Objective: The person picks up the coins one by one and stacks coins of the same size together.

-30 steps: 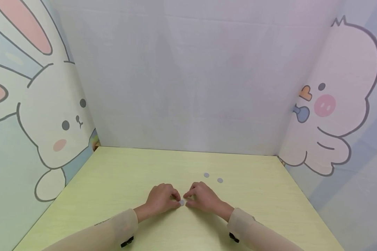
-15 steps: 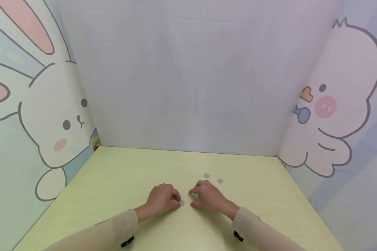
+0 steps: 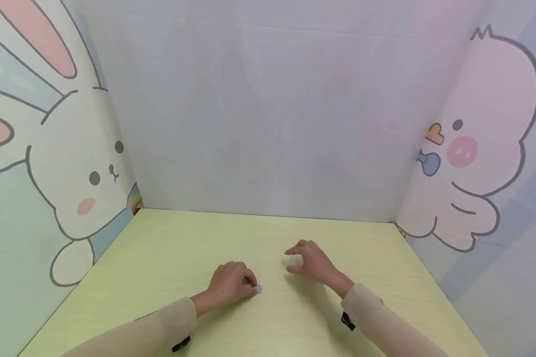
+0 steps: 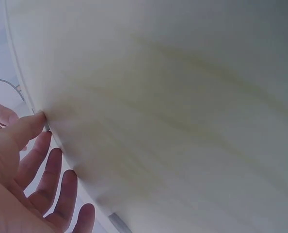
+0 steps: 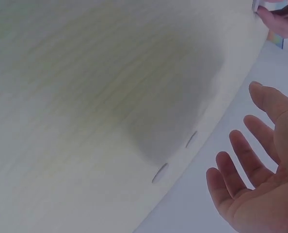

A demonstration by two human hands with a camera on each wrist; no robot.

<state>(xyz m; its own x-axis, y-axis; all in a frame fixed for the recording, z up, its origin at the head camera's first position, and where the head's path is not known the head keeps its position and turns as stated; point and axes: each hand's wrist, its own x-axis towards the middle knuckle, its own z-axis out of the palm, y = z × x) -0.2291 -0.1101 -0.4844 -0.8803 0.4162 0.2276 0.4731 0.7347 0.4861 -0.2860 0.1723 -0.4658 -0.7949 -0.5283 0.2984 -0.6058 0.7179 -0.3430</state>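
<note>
In the head view my left hand (image 3: 232,285) rests low at the table's middle, thumb and forefinger pinching a small round grey disc (image 3: 259,289). The left wrist view catches only a sliver of that disc (image 4: 47,127) between thumb and fingertip. My right hand (image 3: 311,263) hovers over the table farther right and forward, thumb and fingers parted with nothing between them. Two more flat grey discs, a nearer one (image 5: 160,173) and a farther one (image 5: 191,139), lie on the table in the right wrist view. The right hand hides both from the head camera.
A pale yellow table (image 3: 183,238) spreads beneath both hands. Behind it hangs a plain light cloth (image 3: 259,124). Side walls printed with a rabbit (image 3: 76,163) on the left and a chick-like figure (image 3: 487,124) on the right close in the table.
My right hand has drawn away from the left hand's disc, moving right and forward and opening its fingers, until it covers the two loose discs. The left hand stays put.
</note>
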